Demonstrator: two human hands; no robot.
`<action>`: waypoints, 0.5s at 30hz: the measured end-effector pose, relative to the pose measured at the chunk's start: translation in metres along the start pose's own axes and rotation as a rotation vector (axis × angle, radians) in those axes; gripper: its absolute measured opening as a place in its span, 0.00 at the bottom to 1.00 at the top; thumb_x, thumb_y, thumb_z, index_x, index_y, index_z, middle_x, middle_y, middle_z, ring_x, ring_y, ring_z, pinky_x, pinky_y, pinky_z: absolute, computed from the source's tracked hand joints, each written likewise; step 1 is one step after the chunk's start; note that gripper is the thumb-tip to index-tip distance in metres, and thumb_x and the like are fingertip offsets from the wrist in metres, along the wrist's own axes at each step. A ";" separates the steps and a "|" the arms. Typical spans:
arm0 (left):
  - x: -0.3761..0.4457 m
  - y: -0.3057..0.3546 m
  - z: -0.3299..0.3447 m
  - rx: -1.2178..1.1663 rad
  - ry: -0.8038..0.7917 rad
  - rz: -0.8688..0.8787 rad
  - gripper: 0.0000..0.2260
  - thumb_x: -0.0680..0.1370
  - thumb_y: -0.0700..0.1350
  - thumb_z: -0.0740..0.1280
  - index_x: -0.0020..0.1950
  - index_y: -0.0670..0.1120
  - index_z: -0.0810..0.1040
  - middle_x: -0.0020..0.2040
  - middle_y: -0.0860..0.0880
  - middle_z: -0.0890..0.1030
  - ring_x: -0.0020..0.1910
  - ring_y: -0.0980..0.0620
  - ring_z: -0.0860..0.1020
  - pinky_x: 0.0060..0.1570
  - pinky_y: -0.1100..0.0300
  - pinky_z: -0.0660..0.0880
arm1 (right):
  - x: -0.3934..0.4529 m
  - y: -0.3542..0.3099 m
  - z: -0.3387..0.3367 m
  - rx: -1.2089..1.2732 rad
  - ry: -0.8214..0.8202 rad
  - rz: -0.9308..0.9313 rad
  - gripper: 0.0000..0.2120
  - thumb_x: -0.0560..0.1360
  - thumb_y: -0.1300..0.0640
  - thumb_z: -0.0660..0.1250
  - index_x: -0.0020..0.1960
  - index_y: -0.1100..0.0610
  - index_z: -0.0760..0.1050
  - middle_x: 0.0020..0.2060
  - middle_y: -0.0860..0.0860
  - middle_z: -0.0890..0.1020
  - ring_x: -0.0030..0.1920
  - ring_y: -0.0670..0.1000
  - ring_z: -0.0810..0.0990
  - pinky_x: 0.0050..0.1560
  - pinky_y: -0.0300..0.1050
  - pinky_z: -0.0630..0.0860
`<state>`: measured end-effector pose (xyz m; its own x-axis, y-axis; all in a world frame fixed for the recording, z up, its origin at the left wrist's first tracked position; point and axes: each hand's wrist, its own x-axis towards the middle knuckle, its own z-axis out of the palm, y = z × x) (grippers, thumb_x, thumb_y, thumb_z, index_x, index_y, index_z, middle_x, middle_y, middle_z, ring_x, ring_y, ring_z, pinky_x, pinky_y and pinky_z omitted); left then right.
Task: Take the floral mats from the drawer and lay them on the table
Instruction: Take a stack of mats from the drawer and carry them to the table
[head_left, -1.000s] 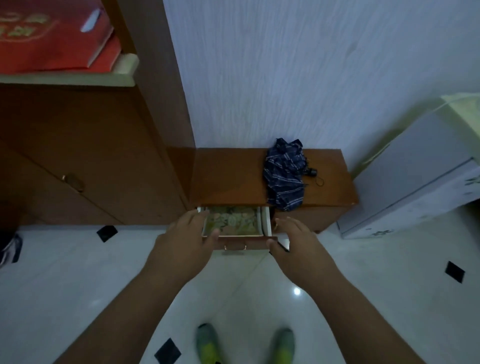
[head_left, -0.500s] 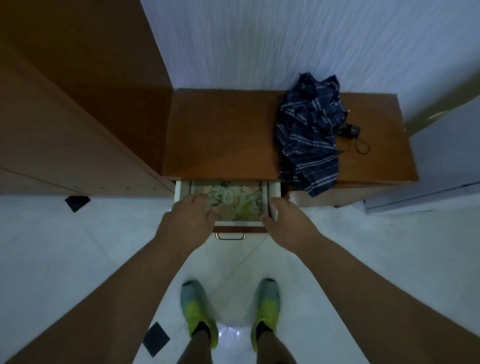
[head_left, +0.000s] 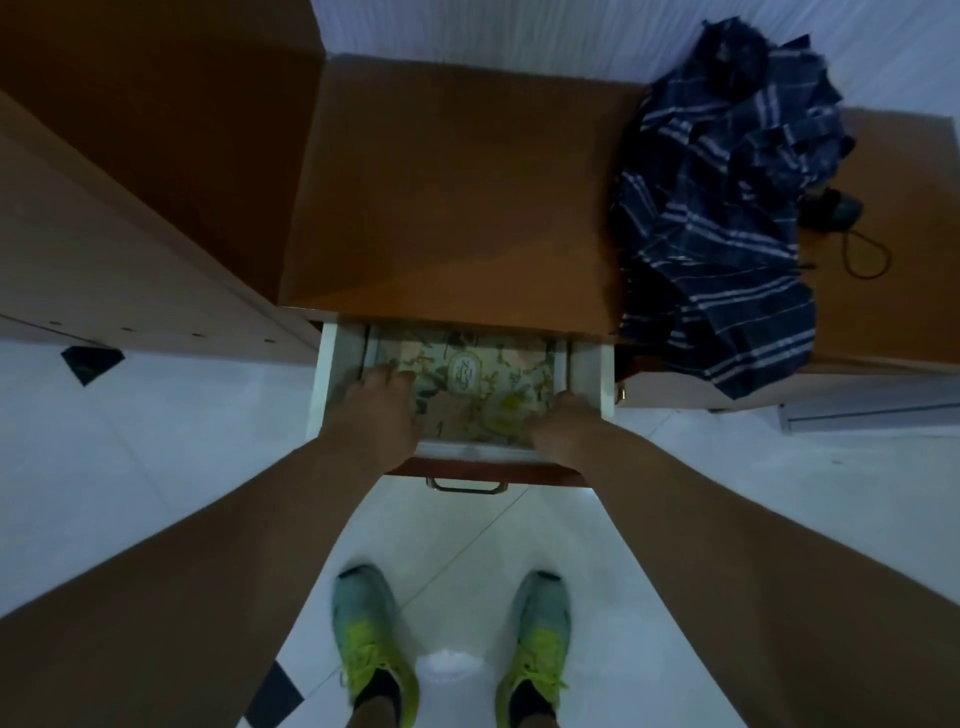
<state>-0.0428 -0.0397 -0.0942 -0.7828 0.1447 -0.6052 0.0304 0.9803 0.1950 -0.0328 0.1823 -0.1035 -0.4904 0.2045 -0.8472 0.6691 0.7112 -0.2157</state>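
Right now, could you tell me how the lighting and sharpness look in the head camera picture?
Head view: dim with a bluish cast; the floral mats in the drawer are murky but legible; a bright glare spot sits on the floor tile between the shoes; wide-angle distortion bends the cabinet edges; both hands are slightly soft.

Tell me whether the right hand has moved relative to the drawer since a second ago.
Yes. The right hand has gone forward over the drawer front and down inside, at the right edge of the floral mats; earlier it rested on the front corner.
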 end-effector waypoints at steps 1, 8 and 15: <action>0.003 -0.005 0.006 -0.010 -0.028 -0.032 0.27 0.77 0.50 0.68 0.75 0.47 0.67 0.73 0.42 0.69 0.72 0.40 0.67 0.70 0.43 0.70 | 0.005 -0.001 0.002 -0.047 -0.013 0.021 0.28 0.79 0.53 0.64 0.75 0.61 0.60 0.66 0.58 0.72 0.59 0.58 0.75 0.58 0.49 0.74; 0.017 -0.013 0.022 -0.101 -0.156 -0.207 0.31 0.77 0.55 0.65 0.77 0.50 0.59 0.75 0.41 0.60 0.75 0.36 0.61 0.72 0.41 0.63 | 0.018 -0.016 0.010 -0.111 -0.001 0.110 0.24 0.79 0.56 0.62 0.71 0.63 0.62 0.58 0.56 0.74 0.55 0.55 0.75 0.50 0.45 0.72; 0.018 -0.017 0.027 -0.134 -0.176 -0.205 0.27 0.77 0.55 0.64 0.74 0.50 0.64 0.73 0.41 0.66 0.72 0.37 0.65 0.70 0.42 0.66 | 0.021 -0.001 0.024 0.295 0.195 0.118 0.15 0.71 0.56 0.68 0.56 0.57 0.80 0.54 0.57 0.82 0.54 0.58 0.81 0.55 0.51 0.80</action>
<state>-0.0402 -0.0500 -0.1294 -0.6438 -0.0219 -0.7649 -0.2088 0.9667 0.1480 -0.0306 0.1694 -0.1331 -0.4786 0.4179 -0.7722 0.8456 0.4561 -0.2773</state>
